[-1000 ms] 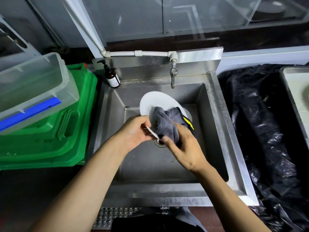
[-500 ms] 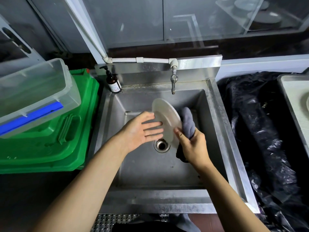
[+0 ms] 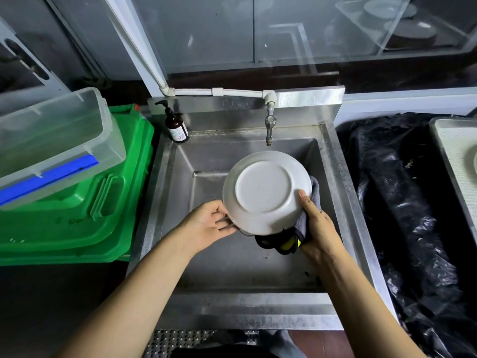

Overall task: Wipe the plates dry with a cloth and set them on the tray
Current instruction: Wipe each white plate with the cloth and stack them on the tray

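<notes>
At the centre of the frame you hold a white plate point(image 3: 267, 193) over the steel sink point(image 3: 333, 161), its underside with the round foot ring turned up toward you. Your left hand point(image 3: 206, 224) takes the plate's lower left rim, its grip closed on the edge with the fingers tucked beneath. Your right hand point(image 3: 316, 223) is at the plate's lower right edge, its grip closed on a grey cloth point(image 3: 309, 215); the thumb lies on the plate's rim while the cloth sits bunched beneath and behind the plate, with a dark-edged fold and a yellow patch hanging out just below the rim. Above the plate, a tap point(image 3: 269, 125) drops from a white pipe point(image 3: 219, 92) that runs along the sink's back wall. A brown pump bottle point(image 3: 176, 126) stands on the sink's upper left corner. At the left of the frame a clear plastic bin point(image 3: 56, 135) with a blue strip rests tilted on a green crate point(image 3: 85, 210). To the right of the sink lies crumpled black plastic sheeting point(image 3: 402, 202), and at the far right edge sits a pale tray point(image 3: 449, 140) with the edge of another plate point(image 3: 472, 164) just showing on it.
</notes>
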Action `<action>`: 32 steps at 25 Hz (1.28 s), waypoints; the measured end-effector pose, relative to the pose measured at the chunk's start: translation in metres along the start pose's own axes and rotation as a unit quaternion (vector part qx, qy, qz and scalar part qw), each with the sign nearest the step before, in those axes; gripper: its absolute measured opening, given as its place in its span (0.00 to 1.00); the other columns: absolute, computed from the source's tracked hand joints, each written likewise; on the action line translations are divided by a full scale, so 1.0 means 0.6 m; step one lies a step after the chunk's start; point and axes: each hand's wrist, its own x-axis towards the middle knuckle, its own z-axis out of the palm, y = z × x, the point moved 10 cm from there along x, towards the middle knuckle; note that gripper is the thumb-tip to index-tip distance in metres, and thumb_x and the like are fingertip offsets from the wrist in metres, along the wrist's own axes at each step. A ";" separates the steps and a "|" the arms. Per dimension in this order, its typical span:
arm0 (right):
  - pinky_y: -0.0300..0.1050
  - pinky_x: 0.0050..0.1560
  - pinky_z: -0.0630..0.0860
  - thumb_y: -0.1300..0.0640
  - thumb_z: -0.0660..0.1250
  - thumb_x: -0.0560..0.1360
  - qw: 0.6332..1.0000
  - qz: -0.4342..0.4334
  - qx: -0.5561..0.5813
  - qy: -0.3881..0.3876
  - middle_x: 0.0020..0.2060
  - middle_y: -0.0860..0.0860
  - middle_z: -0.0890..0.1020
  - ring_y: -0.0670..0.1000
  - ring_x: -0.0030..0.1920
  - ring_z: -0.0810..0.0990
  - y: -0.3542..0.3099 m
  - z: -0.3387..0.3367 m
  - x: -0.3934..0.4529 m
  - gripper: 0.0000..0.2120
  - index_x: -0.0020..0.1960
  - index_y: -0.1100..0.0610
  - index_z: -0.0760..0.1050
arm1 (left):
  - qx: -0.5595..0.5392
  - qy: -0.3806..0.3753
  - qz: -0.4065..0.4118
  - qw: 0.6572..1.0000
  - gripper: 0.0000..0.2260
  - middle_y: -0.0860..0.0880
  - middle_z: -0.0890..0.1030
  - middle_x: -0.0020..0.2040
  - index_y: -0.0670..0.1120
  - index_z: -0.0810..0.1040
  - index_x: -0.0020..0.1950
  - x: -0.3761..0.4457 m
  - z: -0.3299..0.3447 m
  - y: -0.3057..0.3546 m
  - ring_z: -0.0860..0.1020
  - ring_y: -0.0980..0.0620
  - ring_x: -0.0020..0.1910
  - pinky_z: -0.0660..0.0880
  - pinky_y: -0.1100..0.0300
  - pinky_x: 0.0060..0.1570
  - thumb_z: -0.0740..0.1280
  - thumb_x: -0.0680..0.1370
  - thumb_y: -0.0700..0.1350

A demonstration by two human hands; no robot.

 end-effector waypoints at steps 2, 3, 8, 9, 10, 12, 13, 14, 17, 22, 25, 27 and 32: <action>0.53 0.67 0.76 0.55 0.67 0.82 0.999 0.002 0.041 -0.031 0.64 0.48 0.82 0.51 0.65 0.80 0.001 0.002 0.006 0.16 0.68 0.42 0.77 | -0.040 -0.030 0.001 0.999 0.16 0.39 0.78 0.65 0.40 0.77 0.59 -0.001 0.010 0.001 0.79 0.41 0.61 0.78 0.43 0.57 0.58 0.74 0.31; 0.55 0.69 0.74 0.55 0.66 0.82 0.997 0.002 0.058 -0.048 0.67 0.48 0.80 0.52 0.68 0.78 0.002 0.004 0.009 0.20 0.73 0.43 0.72 | -0.052 -0.049 0.007 0.997 0.21 0.40 0.78 0.65 0.42 0.77 0.64 -0.003 0.019 0.002 0.79 0.42 0.63 0.79 0.43 0.57 0.57 0.74 0.30; 0.56 0.65 0.78 0.56 0.63 0.84 0.991 -0.010 0.082 -0.109 0.71 0.51 0.77 0.53 0.69 0.77 0.002 0.016 0.014 0.22 0.76 0.46 0.66 | -0.112 -0.127 0.035 0.985 0.28 0.41 0.80 0.64 0.45 0.74 0.70 -0.018 0.062 0.014 0.79 0.42 0.62 0.81 0.42 0.55 0.57 0.72 0.30; 0.57 0.66 0.77 0.55 0.63 0.84 0.990 -0.006 0.088 -0.109 0.71 0.51 0.77 0.54 0.69 0.77 0.004 0.015 0.014 0.22 0.76 0.46 0.66 | -0.115 -0.138 0.037 0.983 0.27 0.41 0.79 0.66 0.44 0.73 0.70 -0.021 0.067 0.015 0.80 0.41 0.62 0.80 0.41 0.56 0.57 0.73 0.31; 0.58 0.66 0.77 0.55 0.64 0.84 0.990 0.000 0.094 -0.107 0.71 0.52 0.78 0.54 0.70 0.77 0.006 0.013 0.014 0.21 0.75 0.46 0.67 | -0.118 -0.148 0.039 0.981 0.26 0.40 0.79 0.67 0.44 0.72 0.70 -0.024 0.072 0.016 0.80 0.41 0.62 0.80 0.41 0.57 0.58 0.73 0.31; 0.57 0.64 0.79 0.55 0.65 0.83 0.990 0.011 0.098 -0.096 0.69 0.53 0.79 0.55 0.68 0.78 0.009 0.011 0.014 0.18 0.72 0.46 0.73 | -0.127 -0.162 0.043 0.978 0.26 0.40 0.80 0.66 0.44 0.71 0.70 -0.030 0.079 0.017 0.81 0.40 0.61 0.80 0.41 0.57 0.60 0.72 0.31; 0.57 0.62 0.80 0.55 0.65 0.83 0.991 0.016 0.099 -0.090 0.69 0.53 0.79 0.55 0.67 0.79 0.011 0.009 0.013 0.16 0.69 0.45 0.76 | -0.131 -0.168 0.046 0.976 0.26 0.40 0.80 0.66 0.44 0.71 0.70 -0.032 0.083 0.017 0.81 0.40 0.60 0.79 0.41 0.57 0.60 0.72 0.31; 0.57 0.61 0.80 0.55 0.65 0.82 0.991 0.017 0.099 -0.086 0.69 0.53 0.79 0.55 0.67 0.79 0.012 0.008 0.013 0.15 0.68 0.45 0.77 | -0.134 -0.174 0.049 0.974 0.27 0.40 0.80 0.65 0.44 0.71 0.70 -0.034 0.086 0.018 0.82 0.40 0.60 0.79 0.41 0.59 0.61 0.71 0.31; 0.57 0.61 0.80 0.55 0.65 0.82 0.991 0.010 0.104 -0.084 0.70 0.52 0.79 0.55 0.69 0.78 0.010 0.007 0.012 0.22 0.75 0.46 0.69 | -0.127 -0.183 0.056 0.973 0.28 0.40 0.81 0.65 0.44 0.71 0.71 -0.038 0.097 0.019 0.81 0.39 0.61 0.76 0.40 0.63 0.59 0.72 0.31; 0.58 0.67 0.76 0.53 0.64 0.83 0.993 0.028 0.092 -0.076 0.69 0.52 0.79 0.56 0.69 0.77 0.024 0.000 0.008 0.21 0.75 0.46 0.69 | -0.097 -0.167 0.066 0.979 0.27 0.40 0.80 0.65 0.43 0.71 0.72 -0.043 0.098 0.020 0.79 0.39 0.63 0.75 0.39 0.63 0.57 0.73 0.31; 0.56 0.66 0.74 0.53 0.61 0.85 0.997 0.003 0.070 -0.027 0.60 0.50 0.81 0.52 0.62 0.78 0.023 -0.015 0.014 0.10 0.65 0.52 0.71 | -0.076 -0.159 0.077 0.981 0.26 0.41 0.81 0.65 0.43 0.73 0.70 -0.046 0.090 0.029 0.81 0.39 0.60 0.79 0.41 0.59 0.57 0.73 0.32; 0.52 0.56 0.79 0.50 0.62 0.82 0.996 0.009 0.041 0.076 0.50 0.51 0.85 0.51 0.53 0.82 0.020 -0.049 0.019 0.13 0.61 0.56 0.75 | -0.060 -0.151 0.084 0.983 0.25 0.42 0.82 0.63 0.44 0.74 0.67 -0.045 0.081 0.037 0.82 0.40 0.58 0.81 0.42 0.51 0.58 0.72 0.32; 0.42 0.43 0.75 0.49 0.67 0.77 0.966 -0.067 -0.195 0.156 0.39 0.43 0.84 0.47 0.46 0.81 -0.033 -0.052 0.031 0.05 0.46 0.49 0.80 | 0.062 -0.116 0.091 0.987 0.21 0.44 0.85 0.54 0.49 0.83 0.51 -0.041 0.081 0.030 0.85 0.45 0.47 0.81 0.46 0.41 0.58 0.69 0.32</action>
